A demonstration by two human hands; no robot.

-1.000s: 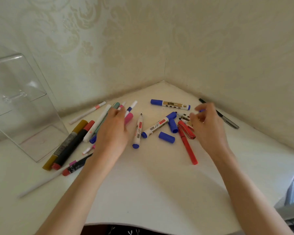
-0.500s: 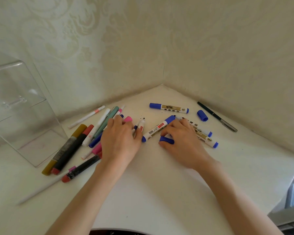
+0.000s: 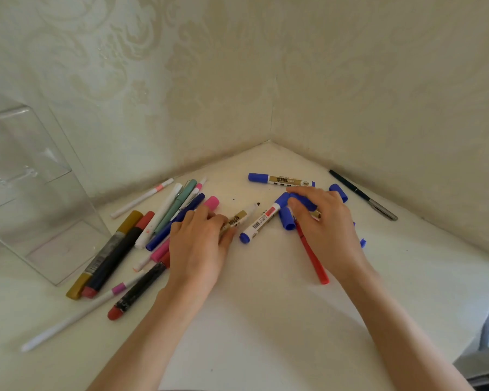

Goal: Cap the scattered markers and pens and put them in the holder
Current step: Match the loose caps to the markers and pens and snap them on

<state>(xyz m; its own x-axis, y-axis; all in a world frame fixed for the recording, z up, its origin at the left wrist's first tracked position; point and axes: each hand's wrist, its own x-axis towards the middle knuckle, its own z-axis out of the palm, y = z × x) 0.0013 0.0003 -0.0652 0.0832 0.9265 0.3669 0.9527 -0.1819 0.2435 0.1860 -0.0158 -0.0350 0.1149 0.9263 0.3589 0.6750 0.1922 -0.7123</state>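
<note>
Your left hand (image 3: 198, 246) has its fingers curled round the back end of a gold-labelled marker (image 3: 237, 218). The bare black tip points away from you toward the corner, clear of the hand, which is the right way to present it for a cap. Your right hand (image 3: 325, 230) lies over the pile on the right with its fingertips bent down onto a blue cap (image 3: 301, 201). It looks like a pinch, though the fingers hide too much of the cap to be sure. A second blue cap (image 3: 287, 221) lies just beside your thumb, and a third blue cap (image 3: 338, 192) lies past your knuckles, so there are spares in reach.

A red pen (image 3: 312, 258) runs under your right palm, and a white marker with a blue end (image 3: 259, 222) lies between your hands. The clear acrylic holder (image 3: 17, 153) stands well to the left against the wall with nothing in it, and most of the pens lie beside its base. I judge this to be the capping step, with the cap about to meet the exposed tip.
</note>
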